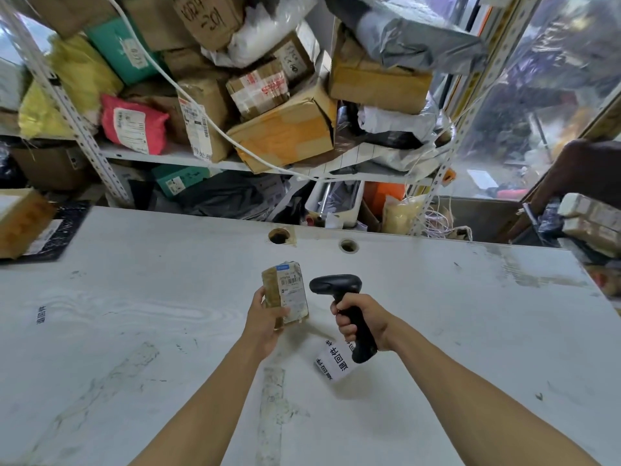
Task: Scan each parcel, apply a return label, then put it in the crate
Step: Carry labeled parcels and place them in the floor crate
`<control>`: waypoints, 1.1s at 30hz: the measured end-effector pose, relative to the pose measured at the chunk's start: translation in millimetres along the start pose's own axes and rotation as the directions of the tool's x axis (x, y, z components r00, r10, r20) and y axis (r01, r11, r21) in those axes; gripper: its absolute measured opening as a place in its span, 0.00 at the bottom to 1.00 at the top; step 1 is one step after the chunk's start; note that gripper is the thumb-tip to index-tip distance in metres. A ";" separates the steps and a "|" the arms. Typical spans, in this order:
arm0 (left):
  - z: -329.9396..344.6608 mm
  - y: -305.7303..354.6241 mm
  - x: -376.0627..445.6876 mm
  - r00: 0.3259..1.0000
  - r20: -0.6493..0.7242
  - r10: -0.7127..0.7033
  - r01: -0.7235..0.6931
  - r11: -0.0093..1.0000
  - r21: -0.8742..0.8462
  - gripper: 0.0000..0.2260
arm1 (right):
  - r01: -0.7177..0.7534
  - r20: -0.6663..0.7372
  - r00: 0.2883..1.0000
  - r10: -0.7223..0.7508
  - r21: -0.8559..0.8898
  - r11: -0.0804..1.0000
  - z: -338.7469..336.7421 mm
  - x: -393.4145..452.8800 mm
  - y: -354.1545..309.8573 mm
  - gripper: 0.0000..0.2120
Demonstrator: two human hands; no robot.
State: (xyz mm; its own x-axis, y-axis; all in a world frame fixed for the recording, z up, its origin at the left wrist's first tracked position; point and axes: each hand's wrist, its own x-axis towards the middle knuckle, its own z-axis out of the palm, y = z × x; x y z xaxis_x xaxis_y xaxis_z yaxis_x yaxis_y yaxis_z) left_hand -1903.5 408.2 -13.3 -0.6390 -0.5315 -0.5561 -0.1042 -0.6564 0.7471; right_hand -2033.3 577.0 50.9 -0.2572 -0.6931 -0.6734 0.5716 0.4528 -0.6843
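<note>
My left hand (265,317) holds a small brown taped parcel (285,294) above the white table (134,331), its white shipping label with a barcode facing up. My right hand (356,317) grips the handle of a black barcode scanner (336,285). The scanner's head sits just right of the parcel and points left toward it. A strip of white return labels (332,363) with black characters lies on the table under the scanner's handle.
Shelving (168,156) behind the table is stacked with cardboard boxes and mailer bags. A white cable (188,99) hangs across it. A brown box (20,223) sits at the table's far left, more parcels (591,220) at the far right. Two cable holes (279,236) pierce the tabletop.
</note>
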 end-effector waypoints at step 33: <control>-6.5 -41.2 -28.2 0.861 0.107 0.498 -0.271 0.270 0.924 0.22 | -0.110 -0.633 0.592 -0.499 -0.677 0.728 -55.7 34.5 80.2 0.20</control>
State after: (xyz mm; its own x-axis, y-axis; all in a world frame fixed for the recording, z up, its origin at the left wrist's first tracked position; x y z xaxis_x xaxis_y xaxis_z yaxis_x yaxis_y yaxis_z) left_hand -1876.2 446.7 -30.9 -0.6833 -0.7270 -0.0676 -0.5592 0.4615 0.6887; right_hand -2039.7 620.7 -42.8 -0.9307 -0.2812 -0.2339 -0.0830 0.7851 -0.6137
